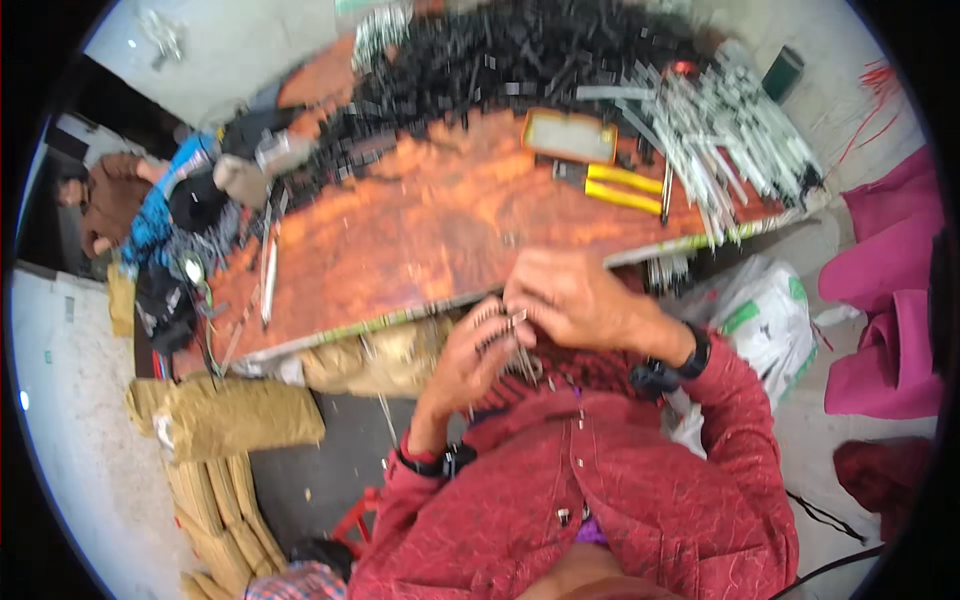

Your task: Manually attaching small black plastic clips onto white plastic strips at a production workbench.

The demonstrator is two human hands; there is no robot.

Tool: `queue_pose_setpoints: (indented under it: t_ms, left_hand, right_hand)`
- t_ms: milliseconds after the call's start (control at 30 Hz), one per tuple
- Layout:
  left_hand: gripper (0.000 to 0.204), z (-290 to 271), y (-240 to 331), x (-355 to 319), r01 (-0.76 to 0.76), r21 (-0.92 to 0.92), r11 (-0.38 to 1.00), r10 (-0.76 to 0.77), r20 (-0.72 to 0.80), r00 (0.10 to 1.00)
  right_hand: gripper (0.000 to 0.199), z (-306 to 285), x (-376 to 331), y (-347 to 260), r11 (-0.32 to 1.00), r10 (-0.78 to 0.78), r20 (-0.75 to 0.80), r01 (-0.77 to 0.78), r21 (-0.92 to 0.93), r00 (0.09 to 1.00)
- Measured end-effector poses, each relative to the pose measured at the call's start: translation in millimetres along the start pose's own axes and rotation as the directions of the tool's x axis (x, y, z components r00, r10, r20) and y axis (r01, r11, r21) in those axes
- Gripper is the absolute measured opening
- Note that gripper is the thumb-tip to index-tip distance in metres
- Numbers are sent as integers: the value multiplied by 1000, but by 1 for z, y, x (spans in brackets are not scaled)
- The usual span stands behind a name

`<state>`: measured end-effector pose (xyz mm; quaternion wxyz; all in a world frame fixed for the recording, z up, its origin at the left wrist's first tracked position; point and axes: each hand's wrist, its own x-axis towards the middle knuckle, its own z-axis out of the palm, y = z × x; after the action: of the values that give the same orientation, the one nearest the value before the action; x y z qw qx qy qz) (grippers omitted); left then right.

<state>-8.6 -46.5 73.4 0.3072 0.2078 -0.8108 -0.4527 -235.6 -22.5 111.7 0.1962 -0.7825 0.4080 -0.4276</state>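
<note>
Close in front of my chest, at the near edge of the table (400, 270), my two hands meet. My left hand (470, 355) has its fingers curled round a small dark piece with a shiny metal part (517, 318); its exact kind is too small to make out. The fingers of my right hand (570, 298) pinch at the same piece from above and the right. Pale thin strips (525, 365) show just below the fingers, partly hidden by them. On the table beyond lie yellow-handled pliers (625, 188) and a shallow orange-rimmed tray (570, 136).
A large heap of black pieces (500, 60) covers the table's far side. Bundles of white strips (735, 130) lie at the right. A white plastic bag (765, 320) stands below the table's right end, brown paper-wrapped packages (240, 415) at the left. Another person (120, 205) is far left.
</note>
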Motion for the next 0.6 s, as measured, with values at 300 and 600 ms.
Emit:
queue_pose_setpoints:
  t_ms: [300, 600]
  left_hand:
    - [9, -11, 25, 5, 29, -111, 993, -38, -81, 996]
    - [10, -2, 12, -4, 25, -515, 857, -159, -218, 963]
  right_hand:
    - [63, 15, -7, 16, 813, 139, 279, -271, 516, 950]
    - [50, 72, -33, 15, 830, 199, 404, -373, 415, 893]
